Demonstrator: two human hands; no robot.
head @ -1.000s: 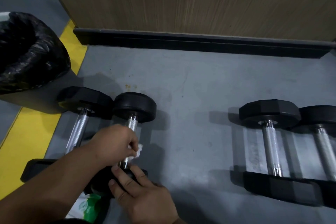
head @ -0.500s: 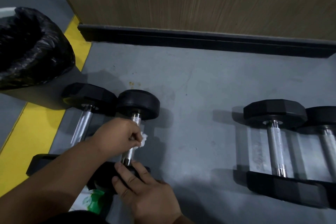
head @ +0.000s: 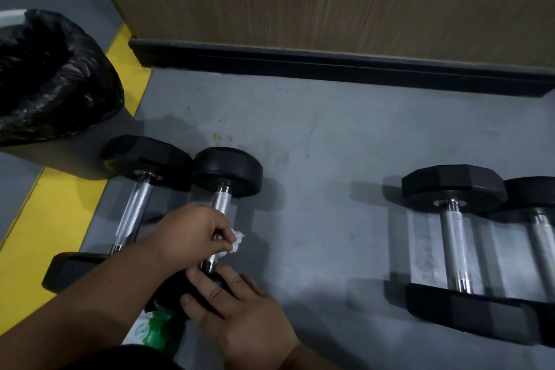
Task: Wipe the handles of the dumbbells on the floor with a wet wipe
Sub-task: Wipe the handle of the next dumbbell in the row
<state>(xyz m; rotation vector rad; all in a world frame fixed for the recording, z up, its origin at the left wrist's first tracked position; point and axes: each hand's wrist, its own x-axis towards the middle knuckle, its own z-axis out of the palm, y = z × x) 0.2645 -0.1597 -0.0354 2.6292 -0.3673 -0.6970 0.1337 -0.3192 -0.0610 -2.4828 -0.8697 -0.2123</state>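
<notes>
Curled round the wet wipe (head: 237, 242), the left hand (head: 192, 234) has slid back down the handle (head: 218, 207) toward the near weight, which the flat right hand (head: 240, 312) steadies on the floor (head: 330, 159); wiping continues, three dumbbells remain.

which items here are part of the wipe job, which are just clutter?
Job:
left hand, gripping the wipe round a handle
right hand, on that dumbbell's near head
left dumbbell
two right dumbbells
wipe pack

Lying about:
bin with black bag
yellow floor stripe
wood panel
</notes>
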